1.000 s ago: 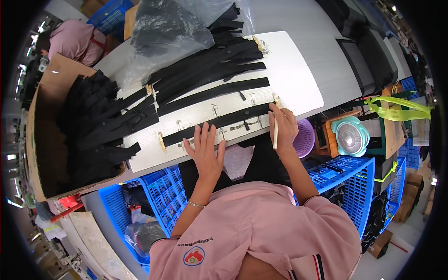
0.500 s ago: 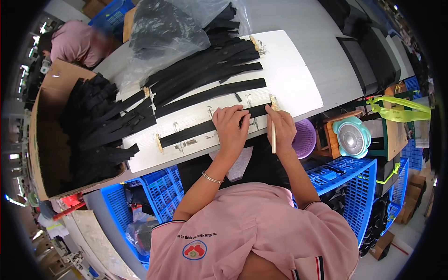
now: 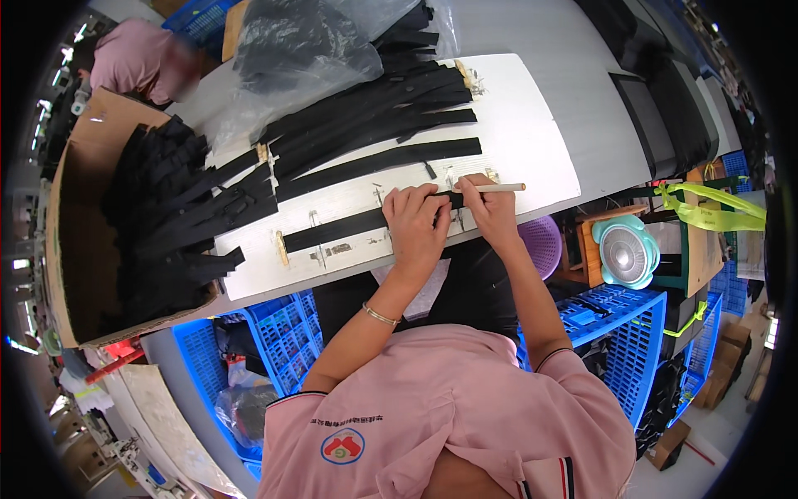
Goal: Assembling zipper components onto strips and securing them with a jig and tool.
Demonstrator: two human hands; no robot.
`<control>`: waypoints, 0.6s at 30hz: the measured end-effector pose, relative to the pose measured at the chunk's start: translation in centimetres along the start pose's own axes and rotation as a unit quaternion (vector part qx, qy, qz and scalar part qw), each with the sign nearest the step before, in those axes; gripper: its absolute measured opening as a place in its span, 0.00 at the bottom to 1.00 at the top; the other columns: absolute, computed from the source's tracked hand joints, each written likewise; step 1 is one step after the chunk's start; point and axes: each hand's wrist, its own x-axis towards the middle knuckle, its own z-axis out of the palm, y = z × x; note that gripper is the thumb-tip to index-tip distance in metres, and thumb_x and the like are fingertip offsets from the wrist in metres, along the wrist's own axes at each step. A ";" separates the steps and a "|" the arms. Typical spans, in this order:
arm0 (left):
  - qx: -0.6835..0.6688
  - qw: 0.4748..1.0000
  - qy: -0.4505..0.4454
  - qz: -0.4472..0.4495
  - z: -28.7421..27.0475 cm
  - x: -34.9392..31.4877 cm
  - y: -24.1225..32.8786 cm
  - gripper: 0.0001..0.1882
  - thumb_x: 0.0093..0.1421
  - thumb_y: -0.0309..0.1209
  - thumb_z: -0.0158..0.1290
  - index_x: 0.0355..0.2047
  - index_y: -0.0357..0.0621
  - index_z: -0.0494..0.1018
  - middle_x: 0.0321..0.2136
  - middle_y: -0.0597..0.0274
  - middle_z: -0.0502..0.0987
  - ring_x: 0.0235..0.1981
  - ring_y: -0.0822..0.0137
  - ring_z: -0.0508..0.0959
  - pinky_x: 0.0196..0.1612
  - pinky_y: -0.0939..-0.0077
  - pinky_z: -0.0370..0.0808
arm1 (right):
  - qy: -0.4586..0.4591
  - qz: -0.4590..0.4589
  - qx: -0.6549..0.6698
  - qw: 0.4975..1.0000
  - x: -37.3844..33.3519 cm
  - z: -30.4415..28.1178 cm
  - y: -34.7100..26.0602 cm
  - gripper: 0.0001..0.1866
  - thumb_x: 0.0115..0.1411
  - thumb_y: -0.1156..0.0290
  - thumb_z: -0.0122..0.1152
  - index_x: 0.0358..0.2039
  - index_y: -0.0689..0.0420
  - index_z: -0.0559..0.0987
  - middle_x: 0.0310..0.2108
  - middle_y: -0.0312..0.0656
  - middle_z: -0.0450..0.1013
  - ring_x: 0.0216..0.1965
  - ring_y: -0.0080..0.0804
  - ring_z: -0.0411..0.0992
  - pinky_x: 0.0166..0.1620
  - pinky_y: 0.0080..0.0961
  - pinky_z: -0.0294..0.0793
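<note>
A black fabric strip [image 3: 335,229] lies lengthwise on the white board [image 3: 532,133], its left end beside a yellowish tape mark. My left hand [image 3: 414,226] presses on this strip with bent fingers close together, thumb near the right side. Just right of it, my right hand [image 3: 489,214] pinches a thin whitish pencil [image 3: 503,188], which lies almost level with its blunt end toward the right. The pencil's other end is hidden at my fingers, over the strip. Another black strip [image 3: 391,166] lies just beyond, with a pile of black strips [image 3: 366,116] farther back.
A cardboard box [image 3: 73,216] full of black strips stands at the left. Clear plastic bagging [image 3: 307,50] covers the far side. Blue crates [image 3: 287,341], a purple basket [image 3: 540,247] and a teal fan [image 3: 629,249] sit beside the table. A co-worker [image 3: 137,58] bends over at the far left.
My right hand has moved left along the strip, closer to my left hand. The pencil has swung from pointing toward me to lying level, pointing right. My left hand stays on the strip.
</note>
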 end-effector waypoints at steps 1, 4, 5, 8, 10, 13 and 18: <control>-0.002 1.000 0.000 0.002 0.0 0.0 0.0 0.05 0.56 0.27 0.63 0.33 0.45 0.80 0.42 0.64 0.79 0.47 0.59 0.75 0.63 0.49 0.61 | 0.000 -0.005 -0.005 1.000 0.0 0.1 0.1 0.10 0.70 0.73 0.57 0.36 0.66 0.82 0.25 0.36 0.76 0.25 0.19 0.70 0.29 0.20 0.68; 0.003 1.000 -0.001 0.002 0.0 -0.1 -0.2 0.05 0.56 0.27 0.63 0.33 0.45 0.80 0.42 0.64 0.79 0.47 0.59 0.75 0.63 0.49 0.61 | -0.004 -0.011 -0.019 1.000 -0.1 0.1 0.2 0.10 0.70 0.73 0.57 0.36 0.66 0.82 0.25 0.36 0.76 0.24 0.19 0.70 0.28 0.20 0.68; 0.003 1.000 0.000 0.001 0.1 -0.2 -0.2 0.05 0.56 0.27 0.63 0.33 0.45 0.80 0.42 0.64 0.79 0.47 0.59 0.75 0.63 0.49 0.61 | -0.007 -0.010 -0.028 1.000 -0.1 0.1 0.2 0.10 0.70 0.72 0.57 0.36 0.65 0.82 0.25 0.36 0.76 0.25 0.19 0.70 0.28 0.20 0.68; 0.000 1.000 0.006 0.007 0.1 -0.2 -0.1 0.05 0.55 0.27 0.63 0.33 0.45 0.80 0.42 0.64 0.79 0.47 0.59 0.75 0.63 0.49 0.62 | 0.005 -0.025 -0.038 0.999 -0.1 0.2 0.3 0.10 0.70 0.73 0.57 0.36 0.65 0.83 0.24 0.36 0.76 0.24 0.18 0.70 0.28 0.20 0.68; 0.008 1.000 0.001 0.004 0.0 -0.2 -0.1 0.06 0.55 0.27 0.64 0.34 0.45 0.81 0.42 0.65 0.80 0.47 0.60 0.76 0.63 0.52 0.62 | 0.011 -0.008 -0.010 1.000 -0.3 0.2 0.0 0.11 0.70 0.72 0.57 0.34 0.65 0.83 0.23 0.37 0.76 0.24 0.18 0.69 0.28 0.20 0.68; 0.008 1.000 -0.001 0.001 0.0 -0.2 -0.1 0.06 0.55 0.27 0.64 0.34 0.45 0.81 0.42 0.65 0.80 0.48 0.59 0.75 0.63 0.52 0.61 | 0.005 0.009 0.021 1.000 -0.5 -0.2 0.0 0.12 0.69 0.72 0.58 0.31 0.65 0.82 0.21 0.36 0.75 0.22 0.17 0.69 0.27 0.20 0.67; 0.004 1.000 0.001 0.007 0.1 -0.1 -0.1 0.06 0.55 0.27 0.64 0.33 0.45 0.80 0.42 0.64 0.79 0.47 0.59 0.75 0.63 0.51 0.61 | -0.015 -0.002 0.012 1.000 -0.4 -0.6 0.0 0.14 0.69 0.71 0.59 0.27 0.65 0.81 0.19 0.36 0.74 0.21 0.18 0.69 0.26 0.21 0.67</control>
